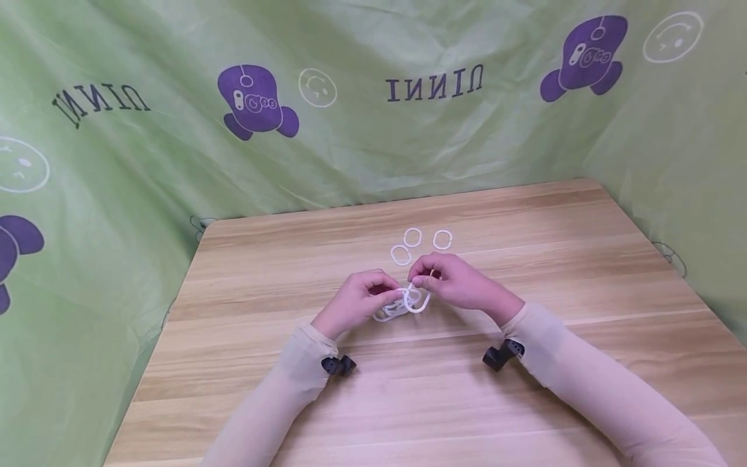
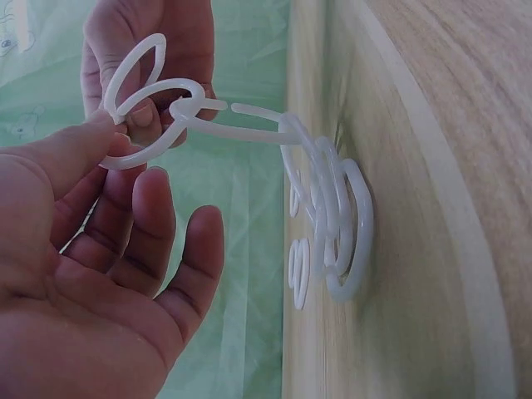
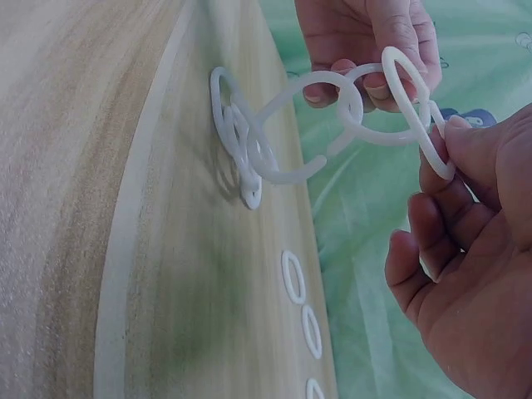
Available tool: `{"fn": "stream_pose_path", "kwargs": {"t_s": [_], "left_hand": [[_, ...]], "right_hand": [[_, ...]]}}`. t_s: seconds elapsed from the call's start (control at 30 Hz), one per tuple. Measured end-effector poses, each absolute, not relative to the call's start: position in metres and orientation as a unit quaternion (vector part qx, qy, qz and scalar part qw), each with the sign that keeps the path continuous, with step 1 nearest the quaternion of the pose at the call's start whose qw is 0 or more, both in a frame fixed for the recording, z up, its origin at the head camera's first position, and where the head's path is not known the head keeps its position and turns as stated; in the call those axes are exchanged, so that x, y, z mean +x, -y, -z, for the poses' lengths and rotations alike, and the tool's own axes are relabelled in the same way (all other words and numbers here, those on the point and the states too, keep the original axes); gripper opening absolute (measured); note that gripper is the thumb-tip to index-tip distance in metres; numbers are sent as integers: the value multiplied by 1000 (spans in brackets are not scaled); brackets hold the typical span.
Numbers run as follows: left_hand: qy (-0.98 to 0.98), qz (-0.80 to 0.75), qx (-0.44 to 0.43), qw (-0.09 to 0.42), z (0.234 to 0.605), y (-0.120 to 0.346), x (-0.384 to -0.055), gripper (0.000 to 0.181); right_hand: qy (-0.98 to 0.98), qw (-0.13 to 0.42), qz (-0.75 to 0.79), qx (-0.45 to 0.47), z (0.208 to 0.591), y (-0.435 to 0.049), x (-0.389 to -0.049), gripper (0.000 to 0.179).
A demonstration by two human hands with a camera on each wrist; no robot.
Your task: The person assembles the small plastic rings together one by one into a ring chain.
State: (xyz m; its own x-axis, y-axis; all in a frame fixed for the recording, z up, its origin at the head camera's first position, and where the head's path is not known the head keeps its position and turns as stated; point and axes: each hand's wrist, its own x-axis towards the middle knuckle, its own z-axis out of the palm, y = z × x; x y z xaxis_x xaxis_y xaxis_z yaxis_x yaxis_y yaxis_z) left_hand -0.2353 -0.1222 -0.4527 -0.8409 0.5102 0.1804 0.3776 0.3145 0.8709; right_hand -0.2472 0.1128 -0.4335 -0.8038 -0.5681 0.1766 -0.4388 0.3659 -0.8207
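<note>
White oval plastic links form a chain (image 2: 363,224), part of it heaped on the wooden table between the hands. My left hand (image 1: 363,299) pinches the chain's raised end link (image 2: 154,155) between thumb and fingers. Opposite it, my right hand (image 1: 461,282) holds another white link (image 3: 395,86) by thumb and forefinger. In the right wrist view this link crosses the end link, and its lower end is hidden by the fingertips. From the end link, a further link with a small gap in its side slopes down to the heap.
Three loose white links, one nearest the hands (image 1: 401,255), one behind it (image 1: 412,237) and one to the right (image 1: 442,240), lie beyond the hands on the table (image 1: 262,259). A green printed curtain (image 1: 362,155) surrounds the table's back and sides.
</note>
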Motion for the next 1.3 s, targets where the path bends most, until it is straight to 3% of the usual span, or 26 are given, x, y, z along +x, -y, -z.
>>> {"fn": "stream_pose_path", "kwargs": {"t_s": [0.73,1.0,1.13,1.3], "left_hand": [[-800,-518,299,52,454,121,-235,5],[-770,-546,317,96,450,121,-232,8],[-772,-546,307,111,452,120,-233,8],[-791,-543,267,91,455,122,-235,11]], "right_hand": [[-833,48,481,-268,436,-109,-244,6],[-833,39,490,-255,439,-106,-245,5],[-832,26,499,-243,437,-105,-245,6],[-815,23,534,-225,432,-103,-244,8]]}}
